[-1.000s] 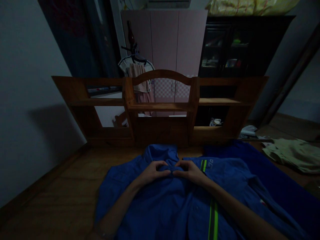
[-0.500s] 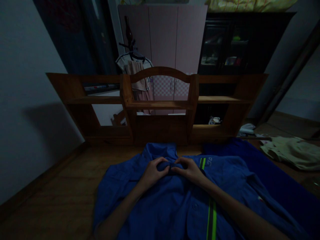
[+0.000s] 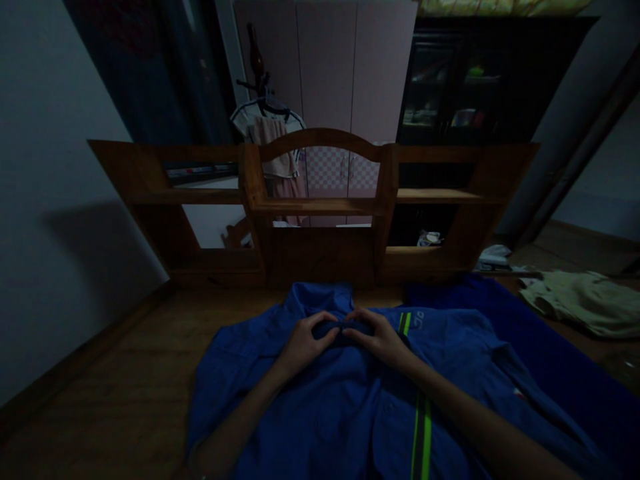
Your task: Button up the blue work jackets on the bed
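Apparently for steadiness, the left hand (image 3: 303,343) and right hand (image 3: 384,340) pinch a fold of the blue garment (image 3: 330,393) between them; it lies spread on the wooden surface (image 3: 125,360), nearer than the shelves (image 3: 320,208).

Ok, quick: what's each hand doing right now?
Left hand: closed, pinching cloth of the blue garment below its collar.
Right hand: closed, pinching the same garment, close beside the left hand.

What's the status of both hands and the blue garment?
Left hand and right hand pinching blue garment near its collar. Garment spread out, rumpled. No obstruction visible at the hands.
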`<state>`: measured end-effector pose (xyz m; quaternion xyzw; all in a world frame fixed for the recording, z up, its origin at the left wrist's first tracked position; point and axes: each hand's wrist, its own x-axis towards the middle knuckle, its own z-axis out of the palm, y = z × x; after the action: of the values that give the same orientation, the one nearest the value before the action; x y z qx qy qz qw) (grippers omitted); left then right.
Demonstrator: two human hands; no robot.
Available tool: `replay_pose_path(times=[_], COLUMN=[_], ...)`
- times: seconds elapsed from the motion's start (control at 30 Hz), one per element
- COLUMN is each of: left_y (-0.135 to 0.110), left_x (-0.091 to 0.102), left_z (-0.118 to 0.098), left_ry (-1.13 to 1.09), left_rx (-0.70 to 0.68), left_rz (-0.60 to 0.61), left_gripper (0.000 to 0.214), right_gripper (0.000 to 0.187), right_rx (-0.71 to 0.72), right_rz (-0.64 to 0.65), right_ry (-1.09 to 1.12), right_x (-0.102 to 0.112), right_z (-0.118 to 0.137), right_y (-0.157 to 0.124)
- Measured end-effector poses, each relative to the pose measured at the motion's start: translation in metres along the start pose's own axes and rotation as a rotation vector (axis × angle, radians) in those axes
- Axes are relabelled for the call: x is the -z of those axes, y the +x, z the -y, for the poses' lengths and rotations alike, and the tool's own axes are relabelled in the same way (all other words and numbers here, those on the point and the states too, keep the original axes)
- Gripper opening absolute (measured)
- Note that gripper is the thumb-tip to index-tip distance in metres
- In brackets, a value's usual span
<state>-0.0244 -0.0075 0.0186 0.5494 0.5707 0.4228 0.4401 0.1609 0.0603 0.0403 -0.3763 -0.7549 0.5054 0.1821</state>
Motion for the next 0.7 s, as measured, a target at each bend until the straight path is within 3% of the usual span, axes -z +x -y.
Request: replay_pose_path(times=[0.43,0.6,0.7], left_y=[-0.001,0.001,0.005], left_x=[-0.004,0.001,0.011], left_z=[-0.005,-0.007,-0.003], left_ry=[-0.016,0.045,0.116], left_rx=[-0.01,-0.046,-0.023], left_rz=[-0.01,-0.031,-0.111], left_gripper=[0.021,0.02,0.023], right_gripper=[0.021,0.023,0.027], right_rx=[-0.005,-0.039,-0.031], right_rz=[-0.068,0.036,0.121], right_ry=[-0.063,-0.115,-0.161], right_x=[-0.002,-0.001,0.01], right_z=[0.001,0.004,0.015], right_y=[-0.001,-0.003,-0.002])
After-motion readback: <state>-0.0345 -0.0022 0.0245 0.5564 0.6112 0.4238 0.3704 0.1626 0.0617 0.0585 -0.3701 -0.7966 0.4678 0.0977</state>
